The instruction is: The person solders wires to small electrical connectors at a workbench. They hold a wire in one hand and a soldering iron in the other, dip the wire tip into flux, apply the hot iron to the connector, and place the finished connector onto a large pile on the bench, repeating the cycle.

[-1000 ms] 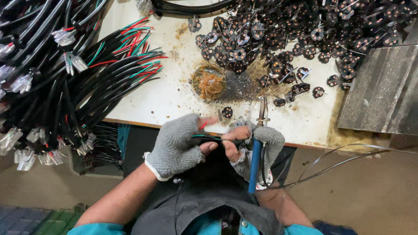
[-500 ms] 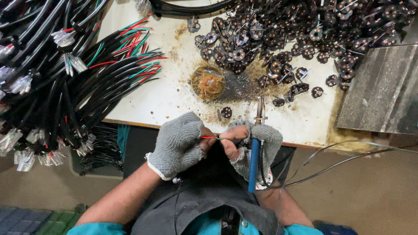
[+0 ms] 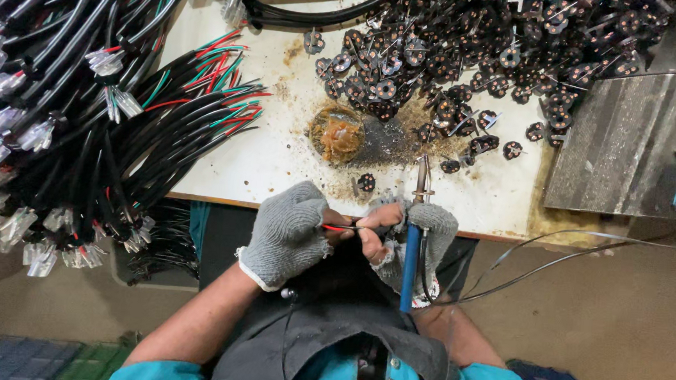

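My left hand [image 3: 288, 232], in a grey knit glove, pinches a thin red wire [image 3: 339, 228] at the near edge of the white worktable [image 3: 269, 162]. My right hand [image 3: 413, 238], gloved with bare fingertips, meets that wire end and grips a blue-handled soldering iron [image 3: 411, 253], its metal tip [image 3: 422, 175] pointing away over the table. A small black round part [image 3: 366, 182] lies just beyond my hands. A brown lump of flux or resin [image 3: 337, 134] sits further out.
A big pile of small black round parts [image 3: 479, 58] covers the far right. Bundles of black cables with red and green leads and white connectors [image 3: 69, 119] fill the left. A grey metal block [image 3: 630, 145] stands right. Thin cords [image 3: 552, 262] trail right.
Both hands have stayed at the table edge, shifting only slightly; the left fingers now pinch the red wire nearer the right fingertips. The soldering iron has barely moved.
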### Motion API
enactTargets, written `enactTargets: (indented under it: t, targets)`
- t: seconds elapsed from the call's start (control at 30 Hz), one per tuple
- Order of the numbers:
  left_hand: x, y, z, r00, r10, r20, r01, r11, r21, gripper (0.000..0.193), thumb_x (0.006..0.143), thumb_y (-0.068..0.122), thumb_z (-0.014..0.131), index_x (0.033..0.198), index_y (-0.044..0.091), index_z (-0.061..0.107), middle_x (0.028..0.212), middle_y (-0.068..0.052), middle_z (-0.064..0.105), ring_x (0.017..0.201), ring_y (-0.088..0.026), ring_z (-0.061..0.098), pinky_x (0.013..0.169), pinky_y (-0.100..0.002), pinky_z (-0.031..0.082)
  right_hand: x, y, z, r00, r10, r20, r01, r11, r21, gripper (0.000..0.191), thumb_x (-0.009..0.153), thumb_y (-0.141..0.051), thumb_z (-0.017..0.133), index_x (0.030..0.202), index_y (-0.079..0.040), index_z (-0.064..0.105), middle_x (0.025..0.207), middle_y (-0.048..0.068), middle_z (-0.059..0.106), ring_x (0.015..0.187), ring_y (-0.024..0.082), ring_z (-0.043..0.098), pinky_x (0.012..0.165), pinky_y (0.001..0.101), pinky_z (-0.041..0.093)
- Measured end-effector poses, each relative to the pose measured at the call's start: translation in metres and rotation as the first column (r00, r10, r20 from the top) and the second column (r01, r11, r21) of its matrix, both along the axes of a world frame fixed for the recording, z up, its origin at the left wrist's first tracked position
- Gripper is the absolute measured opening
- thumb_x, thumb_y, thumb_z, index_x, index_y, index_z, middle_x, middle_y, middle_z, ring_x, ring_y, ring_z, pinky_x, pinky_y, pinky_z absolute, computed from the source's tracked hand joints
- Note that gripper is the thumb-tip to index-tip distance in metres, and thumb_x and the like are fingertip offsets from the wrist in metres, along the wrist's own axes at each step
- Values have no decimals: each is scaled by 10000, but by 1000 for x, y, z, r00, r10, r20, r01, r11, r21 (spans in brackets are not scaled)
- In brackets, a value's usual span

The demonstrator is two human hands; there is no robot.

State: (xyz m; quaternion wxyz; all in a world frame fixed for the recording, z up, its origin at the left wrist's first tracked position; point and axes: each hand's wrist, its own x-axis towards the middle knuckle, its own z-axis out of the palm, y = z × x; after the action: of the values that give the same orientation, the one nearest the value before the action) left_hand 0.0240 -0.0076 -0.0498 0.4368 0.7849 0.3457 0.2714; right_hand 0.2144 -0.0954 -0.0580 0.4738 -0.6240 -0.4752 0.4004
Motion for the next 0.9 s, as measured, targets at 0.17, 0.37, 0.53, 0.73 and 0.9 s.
enactTargets:
  t: [0.17, 0.37, 0.53, 0.73, 0.9]
  targets:
    - [2, -3, 9, 985, 106, 135, -112, 993, 35, 200, 756, 128, 857, 860, 152, 687, 741, -39, 611, 704, -267, 607, 623, -380, 473, 3, 8, 23, 998, 36, -42, -37, 999, -26, 160, 884, -135, 770, 947, -50, 649, 791, 15, 707, 720, 116, 686, 675, 266, 562]
    - [-8, 42, 13, 924, 370, -96, -364, 929, 72, 181, 797, 81, 810, 844, 68, 636, 801, -103, 563, 763, -306, 586, 687, -394, 466, 12, 25, 30, 949, -176, 262, 165, 984, 61, 117, 908, -35, 788, 1006, -48, 727, 874, 63, 725, 768, 147, 686, 711, 280, 544]
    - [0, 67, 6, 924, 376, -72, -380, 923, -60, 170, 788, 113, 790, 867, 19, 672, 812, -122, 557, 733, -275, 591, 658, -359, 478, 12, 41, 21, 850, -101, 516, -38, 967, 252, 200, 831, 27, 794, 1000, -57, 726, 916, 85, 757, 721, 219, 676, 675, 328, 511]
    - [1, 69, 8, 928, 352, -121, -362, 930, -63, 182, 793, 133, 806, 891, 28, 694, 820, -108, 560, 735, -265, 601, 654, -359, 490, 22, 44, 23, 816, 59, 575, -157, 980, 121, 154, 746, -22, 771, 856, -91, 689, 1012, 96, 789, 681, 253, 652, 644, 381, 507]
    - [4, 71, 6, 920, 372, -126, -367, 928, 58, 180, 788, 131, 813, 862, 36, 680, 804, -109, 545, 738, -287, 589, 662, -386, 473, 20, 46, 23, 741, 60, 668, -189, 974, 122, 143, 762, -113, 809, 859, -124, 704, 980, 53, 765, 746, 295, 653, 670, 412, 502]
